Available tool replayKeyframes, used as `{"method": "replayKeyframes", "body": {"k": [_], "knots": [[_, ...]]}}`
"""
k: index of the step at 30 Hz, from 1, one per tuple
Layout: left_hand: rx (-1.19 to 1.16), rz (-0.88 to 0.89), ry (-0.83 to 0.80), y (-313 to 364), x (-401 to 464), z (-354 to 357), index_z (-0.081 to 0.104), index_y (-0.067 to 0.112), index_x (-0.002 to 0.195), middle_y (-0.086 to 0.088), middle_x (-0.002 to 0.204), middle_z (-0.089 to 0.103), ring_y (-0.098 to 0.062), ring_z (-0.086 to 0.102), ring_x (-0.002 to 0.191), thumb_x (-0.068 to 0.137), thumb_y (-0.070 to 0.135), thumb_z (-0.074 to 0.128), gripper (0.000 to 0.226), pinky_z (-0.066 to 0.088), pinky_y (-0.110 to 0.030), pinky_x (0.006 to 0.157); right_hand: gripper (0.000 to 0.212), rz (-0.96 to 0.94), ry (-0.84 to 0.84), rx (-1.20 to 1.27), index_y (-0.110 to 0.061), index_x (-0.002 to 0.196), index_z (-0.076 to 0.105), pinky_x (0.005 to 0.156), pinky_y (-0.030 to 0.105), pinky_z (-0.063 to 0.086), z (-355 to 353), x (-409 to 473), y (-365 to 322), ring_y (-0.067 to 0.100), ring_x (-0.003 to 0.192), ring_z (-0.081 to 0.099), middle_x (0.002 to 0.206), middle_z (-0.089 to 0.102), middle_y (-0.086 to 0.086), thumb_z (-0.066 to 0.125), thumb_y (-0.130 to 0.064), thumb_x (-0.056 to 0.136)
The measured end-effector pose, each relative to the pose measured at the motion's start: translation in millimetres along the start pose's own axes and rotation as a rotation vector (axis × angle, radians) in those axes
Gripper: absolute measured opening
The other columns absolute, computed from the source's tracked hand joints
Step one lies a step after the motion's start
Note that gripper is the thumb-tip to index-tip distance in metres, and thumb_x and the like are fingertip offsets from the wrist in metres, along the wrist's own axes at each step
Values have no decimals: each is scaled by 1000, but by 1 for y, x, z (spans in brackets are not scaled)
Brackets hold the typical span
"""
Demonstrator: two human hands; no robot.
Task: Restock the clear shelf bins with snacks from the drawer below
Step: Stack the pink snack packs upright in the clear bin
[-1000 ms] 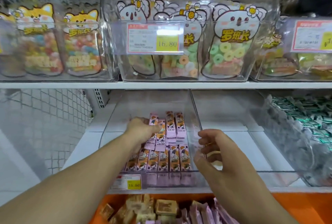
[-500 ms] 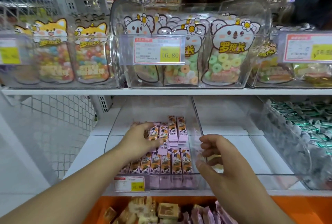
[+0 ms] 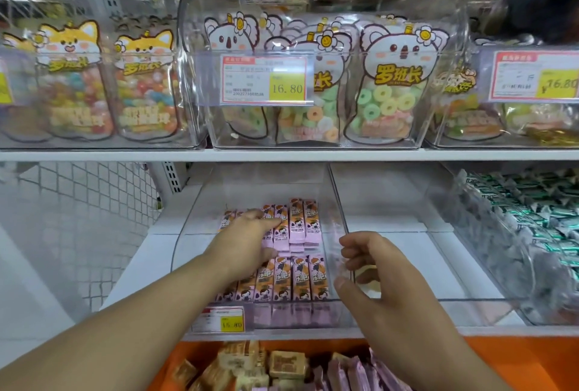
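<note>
A clear shelf bin (image 3: 340,202) on the lower shelf holds pink snack packs (image 3: 300,276) laid in two rows. My left hand (image 3: 247,238) reaches inside the bin and rests on the back row of packs, fingers pressing on them; whether it grips one I cannot tell. My right hand (image 3: 372,268) hovers at the bin's right wall, fingers curled and apart, holding nothing. Below, the orange drawer (image 3: 517,359) shows more pink packs (image 3: 354,372) and brown wrapped snacks (image 3: 285,362).
The neighbouring clear bin (image 3: 407,199) to the right looks unfilled. Farther right is a bin of green-wrapped candies (image 3: 532,212). The upper shelf carries bins of candy bags (image 3: 388,93) with price tags (image 3: 264,80). White mesh panel (image 3: 78,202) at left.
My left hand has slid slightly back toward me along the back row of packs. The view tilted upward a little. My right hand stays beside the bin wall.
</note>
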State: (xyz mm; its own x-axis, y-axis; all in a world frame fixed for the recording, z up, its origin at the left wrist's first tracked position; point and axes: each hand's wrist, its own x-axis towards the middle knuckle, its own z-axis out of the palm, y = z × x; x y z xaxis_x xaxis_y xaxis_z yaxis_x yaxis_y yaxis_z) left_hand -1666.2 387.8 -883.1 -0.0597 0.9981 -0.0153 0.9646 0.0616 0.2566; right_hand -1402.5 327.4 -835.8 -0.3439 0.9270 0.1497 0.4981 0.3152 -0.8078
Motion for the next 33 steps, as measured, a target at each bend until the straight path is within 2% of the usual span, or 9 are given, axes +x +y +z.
{"method": "replayKeyframes", "body": {"k": [4, 11, 14, 18, 24, 26, 27, 31, 33], "knots": [[8, -41, 14, 4, 8, 2, 38, 41, 156, -9, 163, 35, -34, 42, 145, 94, 42, 72, 72, 41, -51, 117, 38, 2, 2, 0, -44, 119, 51, 92, 19, 49, 0, 1, 1, 1, 107, 54, 113, 57, -19, 73, -24, 95], [-14, -50, 20, 4, 6, 4, 29, 42, 160, -6, 167, 29, -35, 29, 152, 96, 50, 66, 74, 33, -52, 122, 38, -7, 0, 5, -42, 122, 52, 91, 22, 50, -1, 0, 3, 2, 105, 55, 112, 57, -18, 72, -23, 95], [-97, -18, 70, 5, -5, -1, 34, 40, 158, -5, 165, 34, -30, 41, 145, 98, 52, 62, 68, 38, -48, 120, 36, -11, -8, 22, -41, 122, 53, 91, 26, 51, -2, -1, 2, 5, 105, 57, 111, 57, -18, 72, -24, 96], [-214, 45, 191, 25, -43, -10, 41, 39, 156, 7, 162, 39, -13, 44, 141, 103, 46, 55, 55, 30, -27, 117, 33, -26, -19, 2, -37, 123, 55, 91, 29, 53, -6, -7, 1, 7, 103, 57, 110, 57, -16, 71, -24, 97], [-373, 153, 331, 76, -133, -3, 60, 35, 141, 20, 137, 53, 1, 45, 126, 102, 34, 60, 39, 21, 4, 98, 26, -73, -13, -7, -26, 114, 65, 82, 16, 48, -20, -31, 11, 7, 95, 60, 107, 62, -8, 70, -10, 94], [-444, 171, 340, 86, -160, 15, 66, 31, 135, 18, 128, 56, -2, 50, 120, 101, 33, 62, 35, 30, -3, 101, 19, -31, -65, 26, -26, 105, 70, 81, 15, 49, -24, -46, 19, 6, 93, 62, 102, 68, -10, 67, -10, 95], [-456, 160, 308, 89, -172, 28, 68, 29, 133, 17, 126, 57, -4, 52, 119, 100, 35, 61, 34, 36, -12, 105, 18, -10, -96, 25, -27, 99, 72, 80, 17, 49, -25, -55, 25, 5, 91, 63, 98, 71, -10, 66, -11, 96], [-400, 24, 24, 90, -203, 96, 70, 26, 123, 11, 123, 59, -12, 58, 114, 96, 54, 50, 43, 46, -37, 105, 16, 99, -172, -133, -29, 94, 72, 77, 17, 47, -16, -83, 61, 7, 86, 65, 89, 72, -11, 64, -15, 97], [-396, -20, -98, 85, -212, 126, 69, 23, 120, 9, 127, 57, -15, 57, 118, 96, 57, 47, 47, 47, -36, 103, 11, 169, -207, -227, -30, 100, 71, 76, 21, 49, -8, -92, 86, 10, 87, 65, 91, 71, -12, 64, -21, 98]]}}
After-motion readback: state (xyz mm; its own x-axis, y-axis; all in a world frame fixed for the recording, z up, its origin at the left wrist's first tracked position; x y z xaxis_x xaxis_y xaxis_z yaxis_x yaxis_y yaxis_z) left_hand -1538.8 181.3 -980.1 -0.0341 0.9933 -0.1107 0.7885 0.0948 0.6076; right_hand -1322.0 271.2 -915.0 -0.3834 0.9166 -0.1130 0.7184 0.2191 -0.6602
